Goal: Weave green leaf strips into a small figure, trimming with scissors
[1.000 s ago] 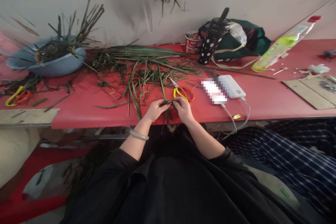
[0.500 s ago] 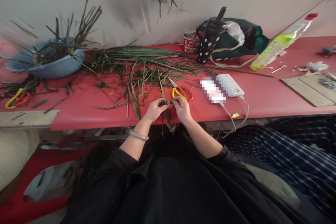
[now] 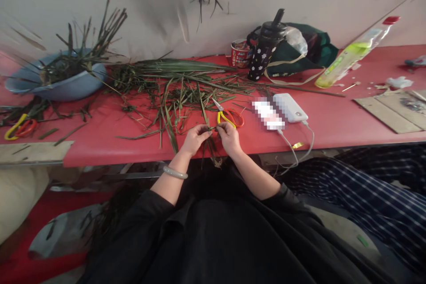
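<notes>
Between my two hands, at the front of the red table, are green leaf strips (image 3: 210, 145) whose ends hang over the edge. My left hand (image 3: 197, 137) pinches them with thumb and fingers. Close beside it, my right hand (image 3: 229, 136) is closed in a pinch on a strip end; the fingertips hide the exact grip. Just beyond my right fingers lies a pair of scissors (image 3: 229, 117) with yellow and red handles and its blades pointing away. Past my hands spreads a pile of loose leaf strips (image 3: 181, 95).
At the left stands a blue basin (image 3: 71, 86) of leaf stalks, near other scissors (image 3: 20, 128). Toward the right are a white power bank (image 3: 290, 108) with cables, a black tumbler (image 3: 262, 51), a red cup (image 3: 240, 55), a tilted bottle (image 3: 356, 55) and cardboard (image 3: 382, 108). A person's plaid-clad leg (image 3: 366, 195) is alongside.
The view has shifted slightly. Both hands keep their pinch at nearly the same spot, with the fingers and hanging strip ends moved only a little.
</notes>
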